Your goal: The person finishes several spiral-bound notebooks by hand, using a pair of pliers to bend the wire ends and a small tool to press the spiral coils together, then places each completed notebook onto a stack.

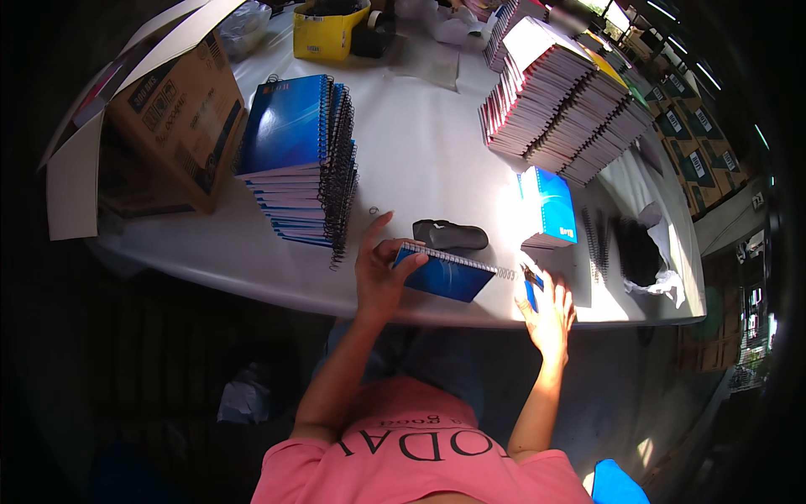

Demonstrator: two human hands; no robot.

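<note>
My left hand [383,273] pinches a small blue spiral notebook [447,275] by its left end, thumb on the cover. The notebook is tilted near the table's front edge with its bound edge away from me. A wire coil [506,273] sticks out past its right end. Beside that end, my right hand [550,315] is closed round a small blue-handled tool [531,291], which looks like pliers; its jaws are hard to make out in the glare. Just behind the notebook lies a dark grey elongated object [451,235].
At left rises a stack of blue spiral notebooks [290,126] next to an open cardboard box [176,118]. On the right stand small blue notebooks [554,206], loose coils [596,239], a black bundle [635,252] in white plastic and tall notebook piles [562,92]. Farther back sits a yellow container [323,35].
</note>
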